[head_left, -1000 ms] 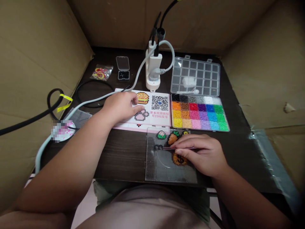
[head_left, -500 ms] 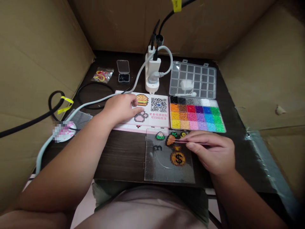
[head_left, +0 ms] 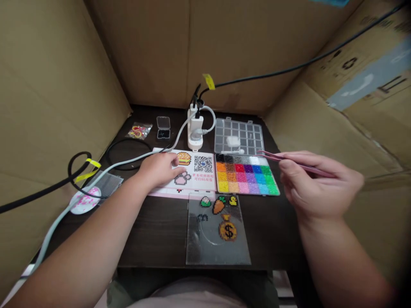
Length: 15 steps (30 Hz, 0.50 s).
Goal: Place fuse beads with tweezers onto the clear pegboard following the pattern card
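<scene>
My left hand point(head_left: 159, 169) rests on the printed pattern sheet point(head_left: 205, 184), its fingers apart beside the burger and paw pictures. Pink tweezers point(head_left: 271, 156) are pinched in my right hand point(head_left: 317, 184), raised at the right of the bead box point(head_left: 248, 178). Their tips point left, over the box's back edge; whether they hold a bead is too small to tell. In front lies a clear pegboard point(head_left: 218, 252) bearing bead figures: a carrot point(head_left: 218, 205), a duck, a money bag point(head_left: 227, 230), a green and white piece and a small dark outline.
Behind the bead box is its open clear lid point(head_left: 239, 132). A white power strip point(head_left: 195, 132) with cables stands at the back centre. A small black-bead case point(head_left: 163, 133), a bag of bands point(head_left: 139, 130) and a white dish point(head_left: 85, 201) lie left. Cardboard walls surround the table.
My right hand has moved away from the carrot on the pegboard, up and to the right, with the tweezers. The view has tilted upward. My left hand stays on the sheet.
</scene>
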Available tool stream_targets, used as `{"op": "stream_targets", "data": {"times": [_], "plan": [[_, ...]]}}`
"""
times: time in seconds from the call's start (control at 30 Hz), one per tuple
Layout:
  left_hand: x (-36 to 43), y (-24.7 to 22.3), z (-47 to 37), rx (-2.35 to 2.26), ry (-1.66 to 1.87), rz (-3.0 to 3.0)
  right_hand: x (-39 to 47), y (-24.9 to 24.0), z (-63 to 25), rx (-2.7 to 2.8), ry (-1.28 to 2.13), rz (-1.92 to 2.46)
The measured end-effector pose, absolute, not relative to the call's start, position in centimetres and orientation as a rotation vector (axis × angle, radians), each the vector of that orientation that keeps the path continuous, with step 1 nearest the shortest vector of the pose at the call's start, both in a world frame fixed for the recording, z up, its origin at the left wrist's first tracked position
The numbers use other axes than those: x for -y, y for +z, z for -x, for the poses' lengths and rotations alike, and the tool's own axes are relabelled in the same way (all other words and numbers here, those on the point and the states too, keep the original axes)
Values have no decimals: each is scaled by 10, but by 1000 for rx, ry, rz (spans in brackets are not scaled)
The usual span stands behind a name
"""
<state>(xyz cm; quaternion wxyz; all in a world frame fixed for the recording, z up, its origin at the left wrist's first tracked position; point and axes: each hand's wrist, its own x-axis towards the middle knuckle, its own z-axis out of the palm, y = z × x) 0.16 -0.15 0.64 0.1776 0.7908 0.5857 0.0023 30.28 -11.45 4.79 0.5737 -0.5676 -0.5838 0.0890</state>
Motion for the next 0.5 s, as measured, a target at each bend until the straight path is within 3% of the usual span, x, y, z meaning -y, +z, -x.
{"op": "stream_targets", "data": {"times": [0.3,0.5], "plan": [[0,4,0,-1647,6,-2244,67,-4,-276,1302,310,1432],[0,5,-1,-1655,4,-2219,55,-13,-270,1295,361,1492]]}}
